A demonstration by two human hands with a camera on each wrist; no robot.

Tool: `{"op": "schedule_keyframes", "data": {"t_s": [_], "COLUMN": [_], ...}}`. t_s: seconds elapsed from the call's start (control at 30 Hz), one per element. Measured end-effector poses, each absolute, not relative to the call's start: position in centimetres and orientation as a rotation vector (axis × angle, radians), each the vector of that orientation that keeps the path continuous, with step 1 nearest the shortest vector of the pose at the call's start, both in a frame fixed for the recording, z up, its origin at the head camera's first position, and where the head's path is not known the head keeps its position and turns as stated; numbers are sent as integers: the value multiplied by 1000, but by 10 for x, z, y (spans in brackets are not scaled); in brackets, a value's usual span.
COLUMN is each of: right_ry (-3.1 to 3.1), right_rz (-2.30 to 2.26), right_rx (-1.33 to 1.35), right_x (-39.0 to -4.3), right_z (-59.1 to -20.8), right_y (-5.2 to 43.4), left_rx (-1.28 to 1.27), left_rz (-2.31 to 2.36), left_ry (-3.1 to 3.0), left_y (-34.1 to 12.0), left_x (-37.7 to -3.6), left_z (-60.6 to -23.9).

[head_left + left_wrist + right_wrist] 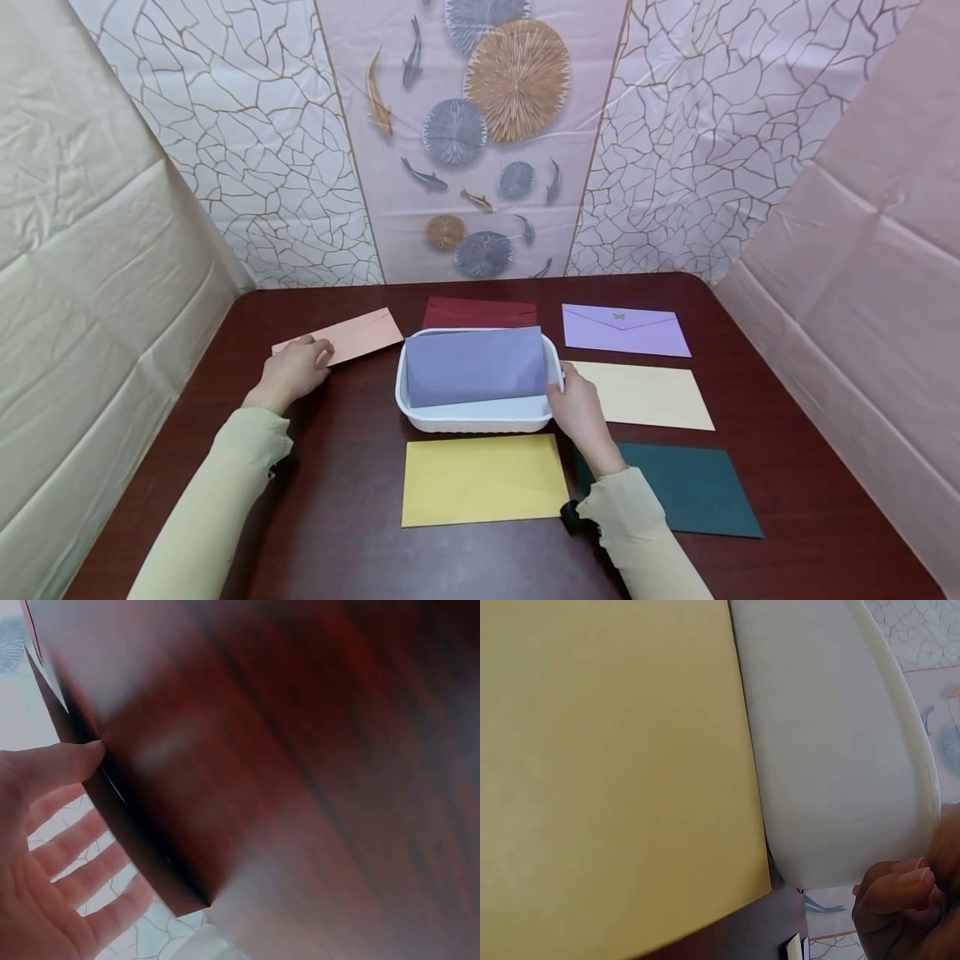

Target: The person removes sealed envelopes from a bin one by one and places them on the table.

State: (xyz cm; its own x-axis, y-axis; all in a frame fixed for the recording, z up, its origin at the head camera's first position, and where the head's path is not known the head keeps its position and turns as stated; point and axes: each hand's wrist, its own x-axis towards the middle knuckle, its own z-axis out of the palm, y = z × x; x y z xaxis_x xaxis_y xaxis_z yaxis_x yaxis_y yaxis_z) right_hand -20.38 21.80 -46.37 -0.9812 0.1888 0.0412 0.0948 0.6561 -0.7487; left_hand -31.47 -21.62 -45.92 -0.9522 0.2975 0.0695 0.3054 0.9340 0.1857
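Note:
At the left of the table, my left hand point(292, 371) pinches the near edge of a peach envelope point(360, 335). In the left wrist view the thumb point(79, 761) lies on one face of this envelope point(142, 847), with the fingers behind it. A white plastic tray point(480, 423) stands mid-table, and a blue-violet envelope point(476, 367) leans inside it. My right hand point(581, 408) grips the tray's right rim. Seen from the right wrist, curled fingers point(892, 896) hold that rim from below, beside the tray's wall point(832, 750).
A yellow envelope point(483, 482) lies in front of the tray, a dark red one point(480, 312) behind it. To the right are a lilac envelope point(626, 332), a cream envelope point(652, 396) and a dark green envelope point(697, 487), partly under the right forearm. Patterned cloth point(480, 167) hangs behind the table.

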Motion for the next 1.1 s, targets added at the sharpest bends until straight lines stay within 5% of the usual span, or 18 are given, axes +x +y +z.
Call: {"op": "schedule_keyframes", "data": {"t_s": [0.77,1.1], "right_ry": [-2756,-2770], "right_rz": [1340,1356], "right_rx": [-307,-365], "right_x": [-208,-204], "right_z": [-465,-472], "right_y": [213,217], "left_rx": [-438,-553], "left_rz": [-253,-278], "left_ry": [-3165,-3090], "left_y": [-215,-170], "left_x": [-313,-320], "left_z": [-446,-422]}}
